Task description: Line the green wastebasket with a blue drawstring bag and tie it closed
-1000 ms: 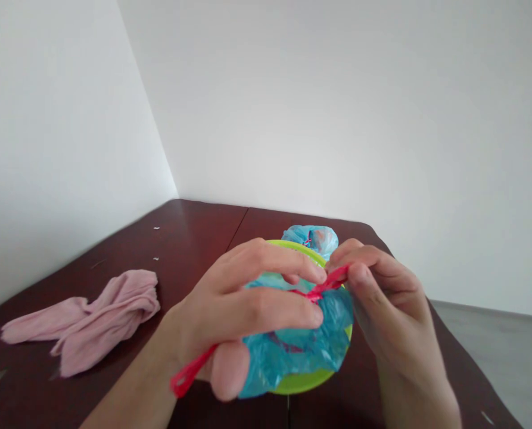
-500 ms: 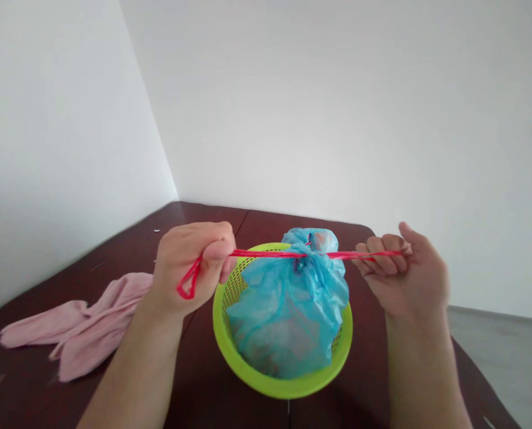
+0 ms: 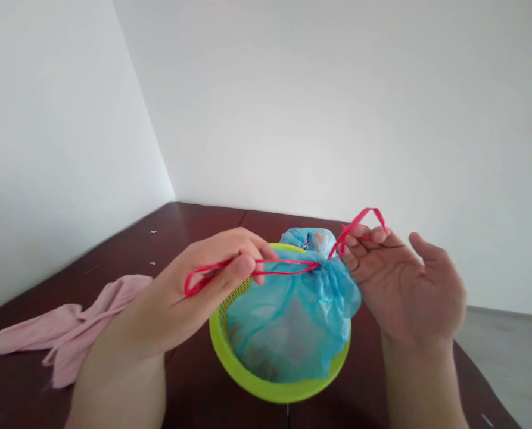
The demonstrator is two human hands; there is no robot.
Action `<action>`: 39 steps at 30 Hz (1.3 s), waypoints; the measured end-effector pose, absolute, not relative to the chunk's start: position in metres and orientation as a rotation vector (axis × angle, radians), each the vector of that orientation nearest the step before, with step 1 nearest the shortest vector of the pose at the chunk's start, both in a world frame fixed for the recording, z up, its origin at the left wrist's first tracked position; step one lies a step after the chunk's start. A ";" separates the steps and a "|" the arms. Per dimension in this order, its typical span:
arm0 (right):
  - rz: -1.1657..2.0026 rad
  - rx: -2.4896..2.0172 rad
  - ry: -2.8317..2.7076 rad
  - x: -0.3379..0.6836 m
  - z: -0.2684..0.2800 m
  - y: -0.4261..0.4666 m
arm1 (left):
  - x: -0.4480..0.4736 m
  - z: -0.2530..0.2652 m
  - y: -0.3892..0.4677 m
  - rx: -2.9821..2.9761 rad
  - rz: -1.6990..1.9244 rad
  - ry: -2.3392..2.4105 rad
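Note:
A translucent blue plastic bag (image 3: 288, 325), gathered at its neck, sits in a yellow-green plastic basket (image 3: 272, 392) with perforated sides. Its contents are only dimly visible. From the neck a red drawstring (image 3: 288, 261) runs out to both sides. My left hand (image 3: 212, 274) pinches the left loop between thumb and fingers, the loop's end sticking out behind the thumb. On the right, my right hand (image 3: 411, 292) is open, palm up and fingers apart. The slack right loop lies over its fingertips, beside the bag's neck.
Behind the basket is another blue bag (image 3: 295, 236) with a red tie. A pink cloth (image 3: 75, 328) lies crumpled at the left of the dark red table (image 3: 207, 217). White walls (image 3: 301, 119) rise behind and to the left; small white scraps (image 3: 153, 232) dot the tabletop.
The drawstring was pulled taut between two closed hands. My right hand has opened and its loop has gone slack and risen. My left hand has moved right, its fist loosened to a pinch.

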State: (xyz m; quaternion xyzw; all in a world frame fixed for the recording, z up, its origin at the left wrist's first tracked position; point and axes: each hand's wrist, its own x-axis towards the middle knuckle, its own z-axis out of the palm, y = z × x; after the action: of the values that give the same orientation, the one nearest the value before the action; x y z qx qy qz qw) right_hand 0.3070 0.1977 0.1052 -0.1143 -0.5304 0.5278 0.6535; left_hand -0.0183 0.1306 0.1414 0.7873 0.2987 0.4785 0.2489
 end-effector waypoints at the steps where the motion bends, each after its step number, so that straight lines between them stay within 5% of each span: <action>1: 1.083 -0.283 -1.281 0.303 0.106 0.192 | -0.019 0.141 0.129 2.233 1.250 0.854; 8: 0.327 -0.781 -2.120 0.286 0.094 0.156 | -0.012 0.133 0.131 2.472 0.751 0.925; 13: 0.485 -1.007 -2.490 0.275 0.086 0.146 | -0.010 0.136 0.128 2.504 0.462 0.909; 28: 1.160 -0.851 -1.553 0.266 0.071 0.157 | 0.023 0.121 0.145 3.032 0.898 0.998; 39: 0.449 -1.055 -2.169 0.259 0.091 0.139 | -0.004 0.131 0.170 2.414 1.088 1.348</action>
State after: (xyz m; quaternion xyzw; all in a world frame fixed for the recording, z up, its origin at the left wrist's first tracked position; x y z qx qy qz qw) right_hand 0.2592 0.1386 0.0911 -0.4049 -0.8322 0.1722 0.3373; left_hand -0.0037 0.1699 0.1309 0.8095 0.4519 0.3650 0.0849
